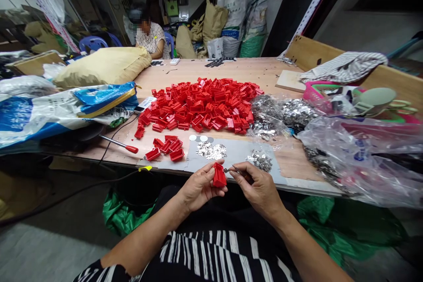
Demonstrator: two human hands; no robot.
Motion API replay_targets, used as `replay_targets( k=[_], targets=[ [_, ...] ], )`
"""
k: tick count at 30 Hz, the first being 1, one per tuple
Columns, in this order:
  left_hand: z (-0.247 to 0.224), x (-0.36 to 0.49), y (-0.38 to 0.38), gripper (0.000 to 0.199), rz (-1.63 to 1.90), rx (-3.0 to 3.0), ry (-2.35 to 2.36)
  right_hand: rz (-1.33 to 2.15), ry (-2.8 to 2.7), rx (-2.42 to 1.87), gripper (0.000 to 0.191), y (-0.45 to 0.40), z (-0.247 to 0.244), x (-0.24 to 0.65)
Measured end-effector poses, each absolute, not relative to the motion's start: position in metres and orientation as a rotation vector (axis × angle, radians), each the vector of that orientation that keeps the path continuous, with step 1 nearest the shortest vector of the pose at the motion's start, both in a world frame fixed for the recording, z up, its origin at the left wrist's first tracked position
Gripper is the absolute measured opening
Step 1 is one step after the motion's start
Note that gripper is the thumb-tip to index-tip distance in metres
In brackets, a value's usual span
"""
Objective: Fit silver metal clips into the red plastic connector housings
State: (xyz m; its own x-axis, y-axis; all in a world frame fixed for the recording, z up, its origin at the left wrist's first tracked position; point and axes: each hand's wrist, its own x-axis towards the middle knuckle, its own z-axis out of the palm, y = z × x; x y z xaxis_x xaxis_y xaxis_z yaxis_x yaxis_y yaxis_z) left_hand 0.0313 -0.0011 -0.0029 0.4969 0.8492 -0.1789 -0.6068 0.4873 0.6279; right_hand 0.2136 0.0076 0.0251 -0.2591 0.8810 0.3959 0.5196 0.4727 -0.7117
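Note:
My left hand [201, 187] is closed around a small red plastic case [219, 176], its open hollow side facing me. In my right hand [259, 185] is a thin pointed tool with a dark brown handle [247, 177], pinched between thumb and fingers. At the tool's tip, close to the case's right side, a small metal piece [226, 170] shows; whether it touches the case I cannot tell. Just beyond my hands, a pile of flat shiny metal pieces [211, 150] and another of small metal parts [261, 160] lie on a grey sheet [236, 154].
A large heap of red cases [205, 103] covers the table's middle, with several more [167, 146] nearer. Clear bags of metal parts [269, 114] and a pink basket [313, 97] stand right. A red-handled lever [130, 147] juts out left. Another person [157, 39] sits across the table.

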Motion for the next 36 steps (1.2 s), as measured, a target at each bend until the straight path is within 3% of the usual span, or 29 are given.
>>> replay_targets(
  k=[21, 30, 36],
  targets=[
    [-0.008, 0.036, -0.006, 0.033, 0.787, 0.365, 0.517, 0.581, -2.211, -0.98, 0.014, 0.01, 0.029, 0.219],
    [-0.008, 0.034, -0.007, 0.04, 0.809, 0.367, 0.526, 0.991, -2.127, -1.033, 0.022, 0.014, 0.039, 0.223],
    [-0.003, 0.035, -0.007, 0.039, 0.831, 0.416, 0.525, 1.036, -1.919, -1.205, 0.022, 0.022, 0.029, 0.23]
  ],
)
